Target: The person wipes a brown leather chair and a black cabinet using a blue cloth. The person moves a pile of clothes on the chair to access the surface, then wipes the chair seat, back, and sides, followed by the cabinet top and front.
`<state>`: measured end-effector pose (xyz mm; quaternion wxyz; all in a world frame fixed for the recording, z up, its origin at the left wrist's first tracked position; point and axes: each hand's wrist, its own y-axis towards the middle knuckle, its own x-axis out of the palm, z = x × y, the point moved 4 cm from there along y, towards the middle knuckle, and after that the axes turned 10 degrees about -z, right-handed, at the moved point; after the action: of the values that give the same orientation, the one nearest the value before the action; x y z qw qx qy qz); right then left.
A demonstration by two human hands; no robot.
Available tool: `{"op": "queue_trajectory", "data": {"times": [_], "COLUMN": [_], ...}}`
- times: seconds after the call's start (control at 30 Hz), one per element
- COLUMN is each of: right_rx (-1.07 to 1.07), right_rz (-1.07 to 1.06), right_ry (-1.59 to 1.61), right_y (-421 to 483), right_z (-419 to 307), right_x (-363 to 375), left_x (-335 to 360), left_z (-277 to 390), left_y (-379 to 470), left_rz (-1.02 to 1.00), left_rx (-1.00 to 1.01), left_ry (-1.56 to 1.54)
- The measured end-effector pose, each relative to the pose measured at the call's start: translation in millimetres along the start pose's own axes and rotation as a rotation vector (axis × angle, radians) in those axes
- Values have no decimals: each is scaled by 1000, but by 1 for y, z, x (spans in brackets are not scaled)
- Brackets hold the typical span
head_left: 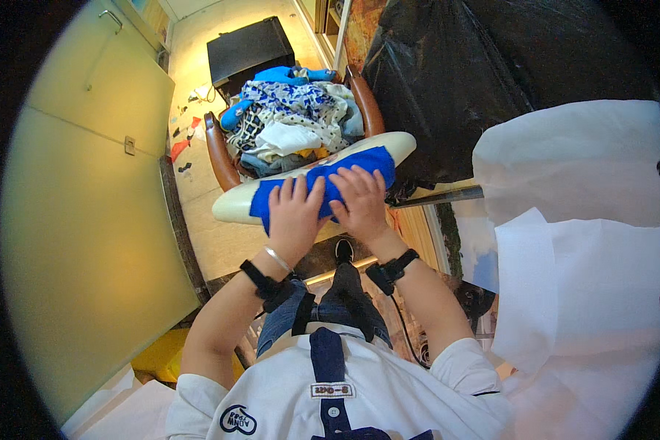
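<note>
A blue cloth [367, 160] lies draped over the cream, rounded top of a chair's backrest [234, 205]. My left hand [296, 212] rests palm down on the cloth's left half, fingers slightly spread. On its right half, my right hand [358, 203] lies the same way, its thumb pointing toward the left hand. Both palms are hidden, and no pinched fold shows. Beyond the backrest, a heap of clothes [308, 118] fills the seat between two brown armrests [366, 104]. White, dotted, blue-patterned and bright blue fabrics are in the heap.
Behind the chair a black box-like cabinet [250, 47] stands on the pale floor. A frosted glass door [99, 181] is at the left. Black plastic sheeting [445, 82] and white sheets [599, 275] cover things at the right. Small scraps [180, 148] litter the floor.
</note>
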<state>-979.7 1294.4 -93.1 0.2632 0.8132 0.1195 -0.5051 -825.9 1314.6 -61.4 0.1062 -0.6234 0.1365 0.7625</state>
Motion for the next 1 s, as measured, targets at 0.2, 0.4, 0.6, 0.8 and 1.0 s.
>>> {"op": "queue_trajectory", "data": {"times": [0.2,0.4,0.6,0.8,1.0], "right_rx": [98,170,320,273,150], "right_rz": [18,118,222,263,208], "right_ry": [21,218,444,441,307], "right_y": [-5,-7,-22,-37,-48], "right_z": [65,107,97,25,-43], "right_x": [-8,-2,19,52,71], "left_x": [17,36,27,3,3], "left_z": [44,74,74,21,-30], "left_y": [49,89,81,14,-49], "left_rz": [-13,-35,-28,-21,90], "left_rx": [29,32,114,184,200], "left_ry": [54,147,137,-55,177]}}
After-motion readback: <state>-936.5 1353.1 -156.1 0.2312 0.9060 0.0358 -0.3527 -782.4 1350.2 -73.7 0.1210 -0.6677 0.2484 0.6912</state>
